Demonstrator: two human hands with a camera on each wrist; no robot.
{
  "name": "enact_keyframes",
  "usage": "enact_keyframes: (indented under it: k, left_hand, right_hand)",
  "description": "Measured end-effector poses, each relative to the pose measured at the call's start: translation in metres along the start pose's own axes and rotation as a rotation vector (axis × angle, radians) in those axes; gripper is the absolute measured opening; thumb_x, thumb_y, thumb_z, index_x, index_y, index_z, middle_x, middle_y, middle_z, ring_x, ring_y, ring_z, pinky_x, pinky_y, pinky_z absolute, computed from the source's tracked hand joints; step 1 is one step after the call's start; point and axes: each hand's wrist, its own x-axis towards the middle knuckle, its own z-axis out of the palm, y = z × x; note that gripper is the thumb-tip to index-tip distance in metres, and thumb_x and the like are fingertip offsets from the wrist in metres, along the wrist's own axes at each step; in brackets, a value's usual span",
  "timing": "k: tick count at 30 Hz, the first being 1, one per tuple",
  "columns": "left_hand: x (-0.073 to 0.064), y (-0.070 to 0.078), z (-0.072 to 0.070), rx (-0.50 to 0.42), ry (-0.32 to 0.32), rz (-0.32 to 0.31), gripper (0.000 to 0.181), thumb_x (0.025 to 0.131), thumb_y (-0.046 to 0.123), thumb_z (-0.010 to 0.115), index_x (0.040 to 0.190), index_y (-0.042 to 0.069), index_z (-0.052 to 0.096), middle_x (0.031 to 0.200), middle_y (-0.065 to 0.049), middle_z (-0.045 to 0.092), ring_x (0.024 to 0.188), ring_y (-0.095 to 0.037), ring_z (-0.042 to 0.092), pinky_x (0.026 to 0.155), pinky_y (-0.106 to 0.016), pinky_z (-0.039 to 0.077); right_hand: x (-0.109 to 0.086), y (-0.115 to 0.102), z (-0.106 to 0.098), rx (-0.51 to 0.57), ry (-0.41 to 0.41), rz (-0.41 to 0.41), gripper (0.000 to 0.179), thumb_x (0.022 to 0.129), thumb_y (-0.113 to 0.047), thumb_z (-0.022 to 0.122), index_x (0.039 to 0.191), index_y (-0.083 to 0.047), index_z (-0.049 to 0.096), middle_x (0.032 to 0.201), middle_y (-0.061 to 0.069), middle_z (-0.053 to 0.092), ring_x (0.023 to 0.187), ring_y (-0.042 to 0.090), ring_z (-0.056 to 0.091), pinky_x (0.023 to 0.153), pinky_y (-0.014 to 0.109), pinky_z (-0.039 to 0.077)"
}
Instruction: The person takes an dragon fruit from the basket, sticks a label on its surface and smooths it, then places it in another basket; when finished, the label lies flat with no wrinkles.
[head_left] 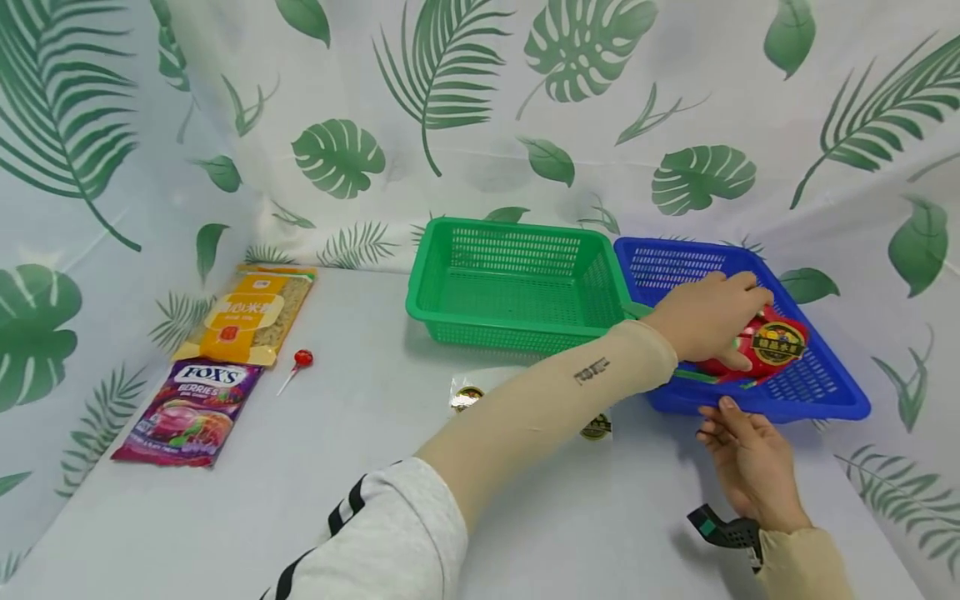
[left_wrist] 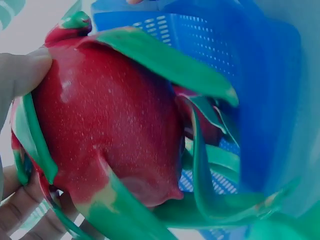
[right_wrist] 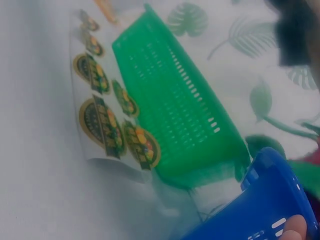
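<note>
My left hand (head_left: 712,317) reaches across into the blue basket (head_left: 817,400) and grips a red dragon fruit (head_left: 761,354) with green scales and a round gold-and-black sticker. In the left wrist view the dragon fruit (left_wrist: 110,130) fills the frame, with the thumb (left_wrist: 22,70) on its left side and the blue basket (left_wrist: 260,75) behind. My right hand (head_left: 742,450) lies at the basket's near rim, its straight fingertips touching it. In the right wrist view one fingertip (right_wrist: 295,231) shows against the blue basket (right_wrist: 260,210).
An empty green basket (head_left: 517,283) stands left of the blue one. A clear sheet of round stickers (right_wrist: 107,120) lies in front of it, partly under my left forearm. At the left lie a yellow snack pack (head_left: 251,315), a purple Fox's candy bag (head_left: 191,410) and a red lollipop (head_left: 302,360).
</note>
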Motion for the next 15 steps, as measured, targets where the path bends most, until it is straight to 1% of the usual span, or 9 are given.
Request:
enact_keyframes:
  k: [2,5,10,13,15]
  left_hand:
    - [0.004,0.007,0.002,0.03,-0.008,0.008,0.093,0.087,0.069,0.069,0.163,0.038,0.027,0.169,0.019,0.027,0.154,-0.003,0.033,0.116,-0.019,0.042]
    - [0.009,0.017,0.006,0.066,-0.009,0.02,0.092,0.087,0.067,0.069,0.163,0.038,0.027,0.169,0.019,0.027,0.155,-0.004,0.031,0.115,-0.019,0.043]
    - [0.016,0.029,0.012,0.129,0.003,0.037,0.089,0.089,0.065,0.068,0.163,0.036,0.028,0.168,0.018,0.029,0.154,-0.005,0.033,0.114,-0.019,0.043]
    - [0.022,0.035,0.014,0.142,0.008,0.028,0.09,0.089,0.066,0.068,0.163,0.037,0.027,0.169,0.018,0.027,0.154,-0.004,0.032,0.115,-0.02,0.043]
    - [0.027,0.038,0.016,0.127,0.01,0.008,0.091,0.088,0.067,0.067,0.164,0.038,0.026,0.169,0.019,0.026,0.154,-0.003,0.032,0.116,-0.021,0.043]
  right_hand:
    - [0.0,0.001,0.001,0.014,0.001,-0.001,0.014,0.108,-0.014,0.053,0.105,-0.01,0.066,0.093,0.002,0.08,0.078,0.013,0.071,0.074,0.023,0.059]
    - [0.0,0.003,0.002,0.027,0.008,-0.002,0.012,0.107,-0.014,0.054,0.105,-0.01,0.065,0.093,0.002,0.079,0.077,0.013,0.071,0.073,0.023,0.06]
    - [0.0,0.004,0.001,0.037,0.0,-0.016,0.012,0.108,-0.012,0.053,0.106,-0.009,0.064,0.094,0.003,0.079,0.078,0.013,0.071,0.073,0.023,0.06]
    - [0.0,0.003,0.0,0.039,-0.012,-0.024,0.014,0.108,-0.012,0.052,0.105,-0.008,0.065,0.094,0.003,0.079,0.078,0.013,0.07,0.074,0.023,0.059]
    - [0.001,0.003,0.0,0.039,-0.016,-0.025,0.014,0.108,-0.012,0.052,0.104,-0.008,0.065,0.094,0.003,0.079,0.078,0.013,0.07,0.074,0.023,0.059]
